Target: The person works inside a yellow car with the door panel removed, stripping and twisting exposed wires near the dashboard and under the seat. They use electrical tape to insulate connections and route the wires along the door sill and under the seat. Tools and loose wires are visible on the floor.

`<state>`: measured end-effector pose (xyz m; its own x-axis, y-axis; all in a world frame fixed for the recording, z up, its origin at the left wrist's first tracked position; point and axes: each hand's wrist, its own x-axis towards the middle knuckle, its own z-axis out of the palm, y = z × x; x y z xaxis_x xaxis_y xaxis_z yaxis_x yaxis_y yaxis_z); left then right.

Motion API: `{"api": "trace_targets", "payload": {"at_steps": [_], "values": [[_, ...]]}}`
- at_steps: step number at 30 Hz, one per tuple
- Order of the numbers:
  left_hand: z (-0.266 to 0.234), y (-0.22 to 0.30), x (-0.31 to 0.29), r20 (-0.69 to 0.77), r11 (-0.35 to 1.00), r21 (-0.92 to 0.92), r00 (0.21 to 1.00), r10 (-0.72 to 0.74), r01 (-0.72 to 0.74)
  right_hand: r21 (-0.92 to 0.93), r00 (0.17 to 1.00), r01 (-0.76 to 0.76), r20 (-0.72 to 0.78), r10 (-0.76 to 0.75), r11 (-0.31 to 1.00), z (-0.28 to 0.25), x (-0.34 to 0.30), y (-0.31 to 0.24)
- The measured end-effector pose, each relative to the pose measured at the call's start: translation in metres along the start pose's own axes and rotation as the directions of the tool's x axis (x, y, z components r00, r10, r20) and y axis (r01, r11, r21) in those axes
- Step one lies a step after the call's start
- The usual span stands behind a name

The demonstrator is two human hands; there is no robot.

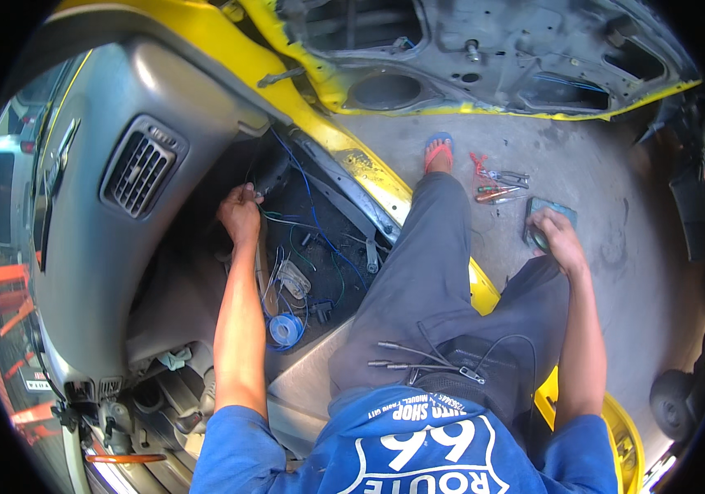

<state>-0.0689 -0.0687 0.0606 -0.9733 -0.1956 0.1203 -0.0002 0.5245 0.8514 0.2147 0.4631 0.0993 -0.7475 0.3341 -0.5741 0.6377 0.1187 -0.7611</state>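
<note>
Under the dashboard my left hand (pixel 241 212) is closed, its fingertips pinched at the end of some thin wires (pixel 282 221). White and green strands trail from it towards the car floor. My right hand (pixel 558 237) is lowered beside my knee, outside the door sill. Its fingers curl around a small round dark-green thing (pixel 540 240), which is partly hidden. Just beyond that hand lies a flat teal box (pixel 562 212) on the ground. On the footwell floor are a blue spool (pixel 286 329) and a pale, clear-looking piece (pixel 293 280) among loose wires.
Pliers and screwdrivers (pixel 501 188) lie on the concrete near my sandalled foot (pixel 438 155). The yellow door sill (pixel 369 173) runs between footwell and ground. A stripped door panel (pixel 484 58) stands open ahead. The grey dashboard (pixel 97 230) fills the left side.
</note>
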Motion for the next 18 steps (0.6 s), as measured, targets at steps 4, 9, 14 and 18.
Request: {"api": "trace_targets", "payload": {"at_steps": [4,9,14,18], "values": [[-0.002,-0.005,-0.001,-0.019,0.993,0.122,1.0,0.007,-0.005,0.108,0.999,-0.023,-0.042,0.028,0.994,-0.006,-0.01,0.02],[0.003,-0.001,-0.005,0.304,0.919,-0.302,0.939,-0.159,0.253,0.335,0.999,0.049,-0.037,-0.038,0.941,0.005,-0.012,0.031],[0.029,-0.004,-0.006,0.411,0.837,-0.453,0.905,-0.11,0.307,0.539,0.998,0.04,-0.07,-0.003,0.842,0.026,-0.015,0.052],[0.043,-0.023,-0.009,0.004,0.904,-0.377,0.977,-0.215,0.201,0.616,0.993,0.093,-0.113,-0.029,0.782,0.041,-0.017,0.071]]}}
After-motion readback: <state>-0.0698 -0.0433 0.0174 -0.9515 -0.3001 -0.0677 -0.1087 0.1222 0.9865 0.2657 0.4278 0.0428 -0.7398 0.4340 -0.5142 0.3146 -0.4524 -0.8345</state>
